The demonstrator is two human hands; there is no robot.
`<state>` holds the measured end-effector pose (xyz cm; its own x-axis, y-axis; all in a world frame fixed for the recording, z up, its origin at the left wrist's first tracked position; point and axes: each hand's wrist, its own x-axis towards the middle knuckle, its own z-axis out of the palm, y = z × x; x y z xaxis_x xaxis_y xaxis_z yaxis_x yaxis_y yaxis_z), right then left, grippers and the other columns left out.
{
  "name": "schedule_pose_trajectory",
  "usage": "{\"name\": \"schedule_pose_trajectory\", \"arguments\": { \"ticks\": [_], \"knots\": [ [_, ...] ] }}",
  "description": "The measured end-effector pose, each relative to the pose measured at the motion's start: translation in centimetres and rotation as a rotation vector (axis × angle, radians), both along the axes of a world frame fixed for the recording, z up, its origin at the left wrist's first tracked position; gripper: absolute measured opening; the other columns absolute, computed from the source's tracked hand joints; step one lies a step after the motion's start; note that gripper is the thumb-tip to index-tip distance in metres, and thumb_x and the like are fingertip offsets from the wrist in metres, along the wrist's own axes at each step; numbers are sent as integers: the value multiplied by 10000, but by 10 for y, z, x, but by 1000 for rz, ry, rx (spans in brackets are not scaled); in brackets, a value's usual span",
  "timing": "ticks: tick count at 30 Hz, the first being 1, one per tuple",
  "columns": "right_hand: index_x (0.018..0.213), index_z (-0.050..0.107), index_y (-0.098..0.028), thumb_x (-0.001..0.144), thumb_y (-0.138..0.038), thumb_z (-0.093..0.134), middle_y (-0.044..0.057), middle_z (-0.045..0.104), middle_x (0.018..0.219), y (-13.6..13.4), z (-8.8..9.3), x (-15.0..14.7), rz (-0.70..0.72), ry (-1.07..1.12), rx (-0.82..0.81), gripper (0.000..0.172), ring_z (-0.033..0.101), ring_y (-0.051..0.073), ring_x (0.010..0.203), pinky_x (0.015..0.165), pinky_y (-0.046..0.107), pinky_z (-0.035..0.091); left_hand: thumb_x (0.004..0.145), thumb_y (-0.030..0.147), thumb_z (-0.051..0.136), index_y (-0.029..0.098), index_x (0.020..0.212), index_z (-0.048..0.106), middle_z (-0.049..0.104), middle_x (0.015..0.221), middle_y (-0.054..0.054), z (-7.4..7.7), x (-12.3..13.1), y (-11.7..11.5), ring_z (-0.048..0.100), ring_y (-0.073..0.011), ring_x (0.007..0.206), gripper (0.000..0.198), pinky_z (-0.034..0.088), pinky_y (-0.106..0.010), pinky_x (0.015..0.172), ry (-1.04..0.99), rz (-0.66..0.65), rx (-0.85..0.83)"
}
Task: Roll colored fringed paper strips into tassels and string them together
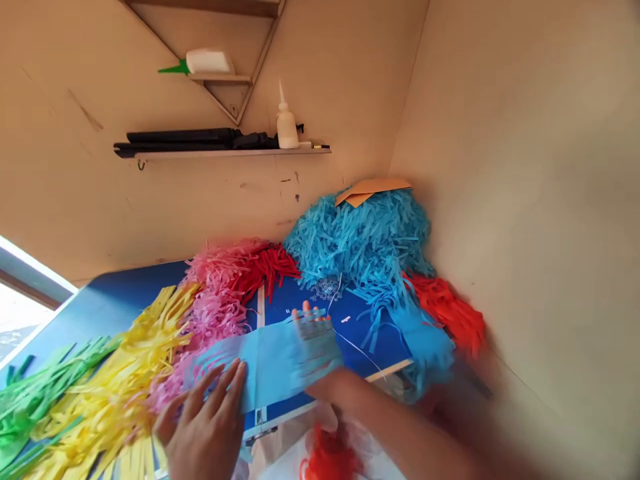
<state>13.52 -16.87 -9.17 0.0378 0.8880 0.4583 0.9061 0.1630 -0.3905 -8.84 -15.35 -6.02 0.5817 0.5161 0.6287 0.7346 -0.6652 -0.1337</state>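
A strip of light blue fringed tissue paper (270, 363) lies across a dark blue board (310, 307). My left hand (207, 420) rests flat on the strip's left end, fingers spread. My right hand (313, 340) lies partly under or behind the strip's right part, blurred by motion, with its fingertips showing above the paper's edge. Whether it grips the paper I cannot tell.
Piles of fringed paper surround the board: green (35, 393), yellow (130, 360), pink (220, 293), red (450, 307) and a large blue heap (360, 233) in the corner. Wall shelves carry a glue bottle (287, 123) and black tools (200, 139). More red paper (330, 457) lies below.
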Motion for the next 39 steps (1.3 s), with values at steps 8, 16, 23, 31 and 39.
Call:
{"name": "schedule_pose_trajectory", "arguments": {
  "ticks": [8,16,23,31,39],
  "knots": [
    [1242,612,-144,949,-447,430,177,707,1069,-87,-12,200,-407,308,109,459,703,293,959,772,438,586,869,41,459,279,1148,702,722,1213,-44,-67,95,-16,617,-284,1182,440,323,-491,1014,29,-97,-343],
    [1071,643,-244,933,-193,473,104,704,953,-125,12,73,-35,221,210,225,679,250,927,792,398,575,829,12,483,195,1098,713,736,1160,-101,-49,111,-15,611,-333,1180,398,364,-562,1002,124,-59,-489],
    [1326,552,-187,873,-47,428,132,668,1232,-77,-20,13,50,57,81,490,574,258,1222,1075,527,399,835,47,514,198,949,755,772,1010,-100,-30,111,-13,641,-344,1118,306,359,-564,995,93,-83,-540],
    [1068,727,-271,887,-96,577,29,761,1050,-46,-14,71,45,64,-236,293,686,193,1006,1011,418,375,840,40,482,237,1064,722,754,1078,-99,-26,102,-2,656,-314,1054,383,391,-551,945,41,-68,-516],
    [1062,723,-248,911,-110,540,44,766,1029,-43,-4,78,28,33,-114,275,681,216,1013,1025,439,319,797,56,416,180,1000,638,663,1105,-143,-25,141,-72,637,-231,1019,326,551,-372,884,-237,-442,-740]
  ]
}}
